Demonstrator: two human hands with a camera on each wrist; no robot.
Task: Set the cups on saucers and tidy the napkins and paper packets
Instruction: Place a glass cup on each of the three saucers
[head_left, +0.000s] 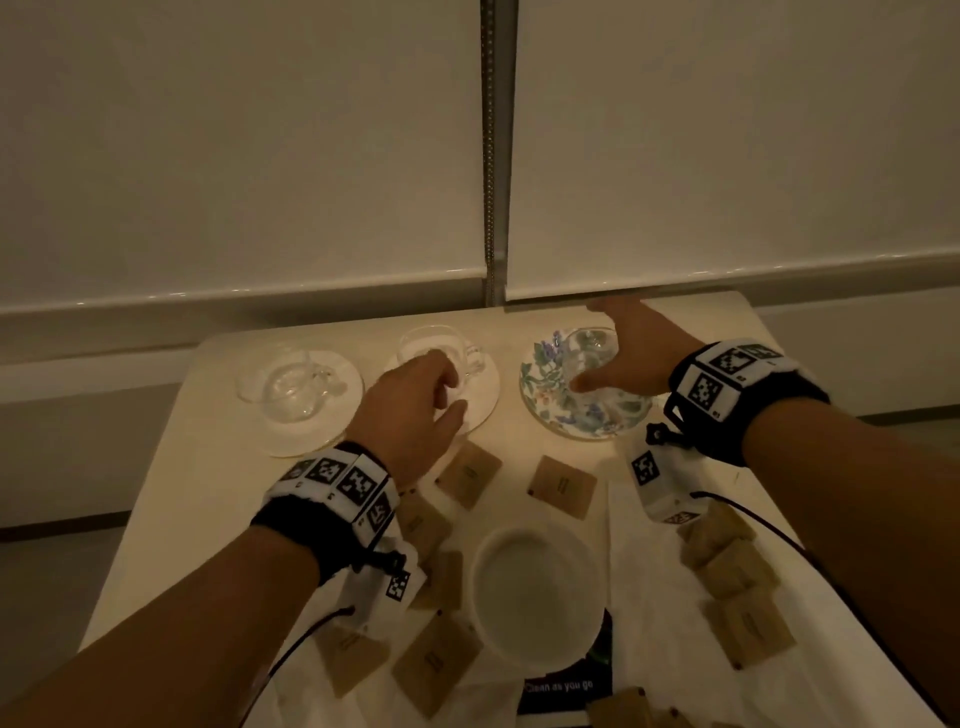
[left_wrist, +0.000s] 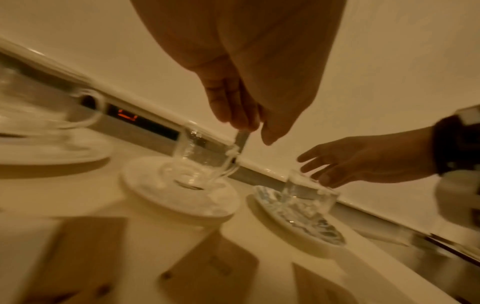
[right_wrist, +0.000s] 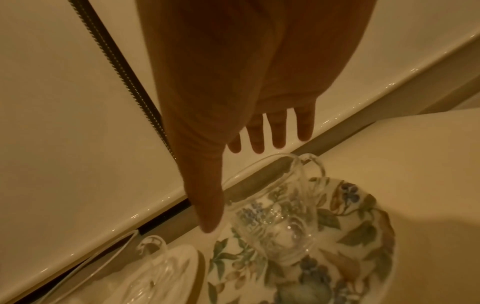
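Observation:
Three clear glass cups stand on saucers along the back of the table. My left hand (head_left: 436, 384) (left_wrist: 255, 131) hovers over the middle cup (head_left: 441, 351) (left_wrist: 205, 164) on its white saucer (head_left: 483, 400). Its fingertips (left_wrist: 241, 121) are at the rim, and the thumb stays slightly apart. My right hand (head_left: 618, 348) (right_wrist: 241, 181) is spread flat above the right cup (head_left: 589, 353) (right_wrist: 275, 216) on the floral saucer (head_left: 587, 415) (right_wrist: 358, 226), gripping nothing. The left cup (head_left: 291, 389) sits on another white saucer (head_left: 311, 436). Brown paper packets (head_left: 470, 475) lie scattered in front.
An empty white saucer (head_left: 535, 587) sits at the front middle, with a dark card (head_left: 561, 686) beneath it. More packets (head_left: 727, 556) lie on white napkins (head_left: 649, 571) on the right. Window blinds (head_left: 727, 156) hang just behind the table (head_left: 223, 467). Wrist cables trail toward me.

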